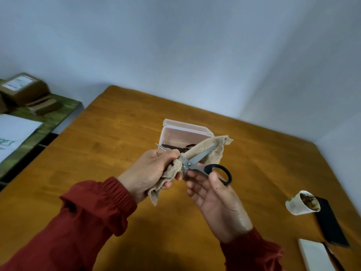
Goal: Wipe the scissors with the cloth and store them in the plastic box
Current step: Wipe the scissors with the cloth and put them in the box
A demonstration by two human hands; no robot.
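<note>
My right grip (213, 194) pinches the scissors (195, 166) by the handle to steady them while my left grip (150, 169) clutches the cloth (217, 153) round one blade, box (181, 136) open just beyond.

Two hands, left hand (150, 169) and right hand (213, 196); one pair of scissors (195, 165); one cloth (213, 151). One plastic box (183, 133) at twelve o'clock. One paper cup (293, 207) and one black phone (330, 223) at four o'clock.

Rust-red sleeves (93, 212), gathered elastic cuffs
</note>
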